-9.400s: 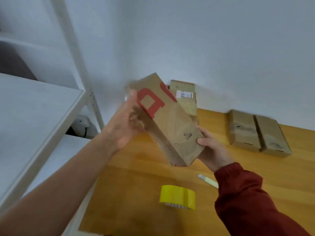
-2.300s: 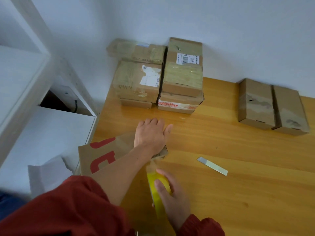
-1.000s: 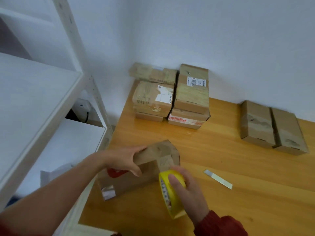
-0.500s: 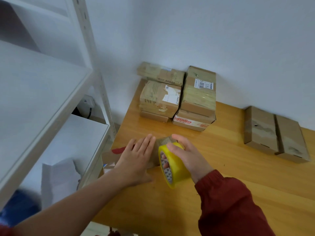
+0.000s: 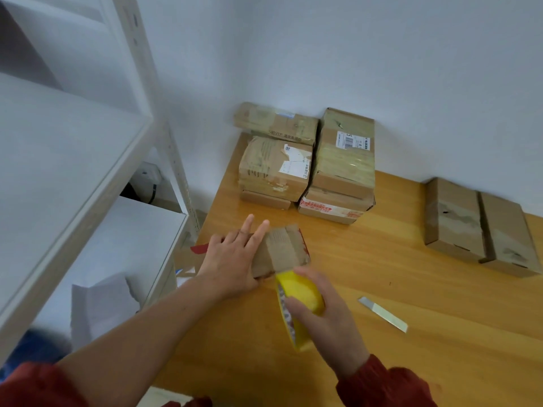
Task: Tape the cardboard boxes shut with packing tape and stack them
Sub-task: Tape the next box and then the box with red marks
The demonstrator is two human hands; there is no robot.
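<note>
The right hand (image 5: 326, 324) curls its fingers round the yellow tape roll (image 5: 305, 292). The roll stands on edge, touching the near end of the box (image 5: 285, 251). The left hand (image 5: 232, 259) lies flat on the box top, fingers straight and spread. It grasps nothing and presses the box onto the wooden table (image 5: 382, 362).

A paler band, apparently tape, crosses the box top toward the roll. The box appears light, of stiff corrugated board that is creased and worn. Its faces probably flex, so press near the edges and lift by opposite sides.

Beyond the box, taped stacked boxes (image 5: 308, 165) stand against the wall. Well to the right of the box, two boxes (image 5: 476, 227) lie side by side. Nearer, on that same side of the box, lies a flat blade (image 5: 382, 314).
</note>
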